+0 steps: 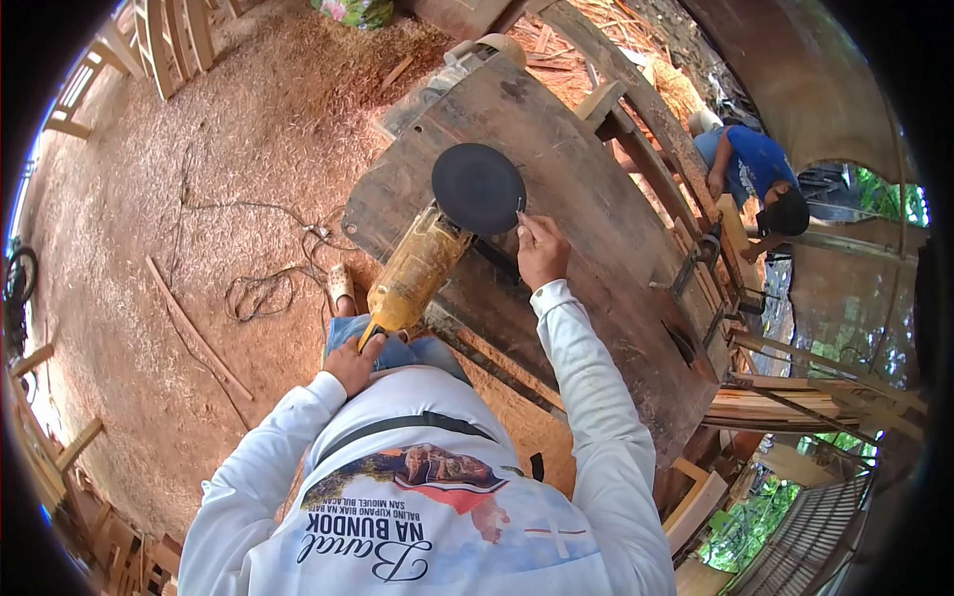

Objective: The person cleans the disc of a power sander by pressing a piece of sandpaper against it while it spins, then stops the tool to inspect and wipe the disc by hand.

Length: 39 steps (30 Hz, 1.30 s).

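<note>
A worn yellow angle grinder (409, 270) with a large black round disc (479, 189) lies slanted over the near left edge of a dark wooden table (606, 288). Its disc faces up. My left hand (354, 368) is closed around the tail end of the grinder, where the cord comes out. At the disc's right edge, my right hand (544, 252) is closed in a pinch, fingertips by the rim. Something thin and small shows at those fingertips, too small to name.
Sawdust covers the ground, with a loose cord (263, 288) and a long wooden strip (199, 328) on it. At the right, a co-worker in a blue shirt (760, 164) bends over timber near a clamp (708, 248). Wooden chair frames (174, 40) stand at the upper left.
</note>
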Each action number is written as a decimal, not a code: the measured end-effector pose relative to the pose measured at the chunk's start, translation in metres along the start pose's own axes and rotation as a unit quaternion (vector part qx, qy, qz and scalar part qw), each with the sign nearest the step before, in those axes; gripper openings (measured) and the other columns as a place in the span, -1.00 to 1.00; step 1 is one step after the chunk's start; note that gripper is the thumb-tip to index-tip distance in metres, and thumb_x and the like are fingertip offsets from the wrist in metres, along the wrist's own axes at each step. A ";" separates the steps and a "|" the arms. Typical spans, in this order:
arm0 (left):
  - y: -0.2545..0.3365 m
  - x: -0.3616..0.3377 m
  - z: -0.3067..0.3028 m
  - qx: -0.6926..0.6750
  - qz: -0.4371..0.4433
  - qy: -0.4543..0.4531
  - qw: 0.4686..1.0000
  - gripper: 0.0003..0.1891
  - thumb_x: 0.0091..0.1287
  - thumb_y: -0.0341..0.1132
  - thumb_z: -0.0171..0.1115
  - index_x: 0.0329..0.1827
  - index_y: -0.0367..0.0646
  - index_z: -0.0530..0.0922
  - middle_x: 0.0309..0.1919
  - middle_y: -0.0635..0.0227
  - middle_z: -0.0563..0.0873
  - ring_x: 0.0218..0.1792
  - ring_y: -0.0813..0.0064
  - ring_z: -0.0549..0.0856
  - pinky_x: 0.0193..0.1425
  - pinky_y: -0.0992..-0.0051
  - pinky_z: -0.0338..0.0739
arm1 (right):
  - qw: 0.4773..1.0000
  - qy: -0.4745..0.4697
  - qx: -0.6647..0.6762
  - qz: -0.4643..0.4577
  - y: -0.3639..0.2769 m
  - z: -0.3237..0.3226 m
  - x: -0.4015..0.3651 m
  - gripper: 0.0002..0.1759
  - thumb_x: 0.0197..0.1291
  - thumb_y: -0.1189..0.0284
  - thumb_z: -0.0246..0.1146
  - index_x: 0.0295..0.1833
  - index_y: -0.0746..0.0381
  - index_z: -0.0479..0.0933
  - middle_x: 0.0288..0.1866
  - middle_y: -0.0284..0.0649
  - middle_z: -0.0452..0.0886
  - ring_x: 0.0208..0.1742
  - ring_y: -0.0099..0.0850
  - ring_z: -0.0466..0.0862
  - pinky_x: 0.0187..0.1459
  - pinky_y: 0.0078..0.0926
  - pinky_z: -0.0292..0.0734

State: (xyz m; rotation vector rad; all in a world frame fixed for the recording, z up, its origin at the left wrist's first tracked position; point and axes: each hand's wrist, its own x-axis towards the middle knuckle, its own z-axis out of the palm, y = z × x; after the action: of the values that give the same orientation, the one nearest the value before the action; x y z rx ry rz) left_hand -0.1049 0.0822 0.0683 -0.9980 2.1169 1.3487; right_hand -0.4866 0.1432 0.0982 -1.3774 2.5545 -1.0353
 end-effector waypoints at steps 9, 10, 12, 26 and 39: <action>0.000 0.001 0.000 -0.004 -0.008 -0.006 1.000 -0.60 0.65 0.02 -0.17 0.45 0.33 0.42 0.00 -0.14 0.65 -0.11 -0.22 0.75 -0.04 -0.04 0.67 | 0.999 0.001 0.012 0.039 0.003 0.001 0.002 -0.73 0.18 0.59 0.38 0.01 0.25 0.77 -0.12 -0.14 0.75 -0.14 -0.16 0.76 -0.06 -0.30 0.65; 0.000 0.001 0.001 -0.006 -0.008 -0.006 1.000 -0.61 0.65 0.02 -0.16 0.45 0.32 0.42 -0.01 -0.14 0.65 -0.11 -0.22 0.75 -0.05 -0.04 0.67 | 0.999 -0.001 0.017 0.046 0.005 0.002 0.003 -0.73 0.18 0.59 0.38 0.00 0.25 0.77 -0.12 -0.13 0.75 -0.14 -0.16 0.76 -0.06 -0.30 0.65; -0.002 0.001 0.002 -0.006 -0.001 -0.001 1.000 -0.61 0.65 0.00 -0.15 0.45 0.32 0.42 -0.02 -0.14 0.65 -0.12 -0.22 0.75 -0.06 -0.05 0.67 | 0.998 0.003 0.021 0.055 0.005 0.002 0.003 -0.74 0.17 0.59 0.38 -0.01 0.26 0.77 -0.12 -0.13 0.75 -0.14 -0.17 0.76 -0.07 -0.29 0.66; -0.008 0.002 0.006 0.013 0.029 0.012 0.999 -0.58 0.63 -0.06 -0.10 0.50 0.24 0.36 -0.03 -0.17 0.64 -0.15 -0.23 0.75 -0.10 -0.04 0.67 | 0.998 0.044 0.002 0.048 0.010 0.007 0.005 -0.76 0.11 0.58 0.41 -0.06 0.32 0.75 -0.13 -0.07 0.76 -0.14 -0.14 0.77 -0.05 -0.27 0.66; -0.018 0.007 0.013 0.037 0.054 0.019 0.998 -0.54 0.60 -0.12 -0.03 0.54 0.21 0.33 -0.06 -0.17 0.63 -0.20 -0.22 0.74 -0.14 -0.05 0.65 | 0.999 0.033 -0.023 0.032 0.005 0.007 0.002 -0.75 0.10 0.60 0.41 -0.06 0.27 0.77 -0.14 -0.11 0.76 -0.12 -0.12 0.76 -0.03 -0.24 0.66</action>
State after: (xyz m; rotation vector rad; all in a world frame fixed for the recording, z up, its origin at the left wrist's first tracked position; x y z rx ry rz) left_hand -0.0957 0.0874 0.0474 -0.8974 2.2609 1.3011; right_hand -0.4892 0.1398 0.0904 -1.2847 2.6662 -1.0336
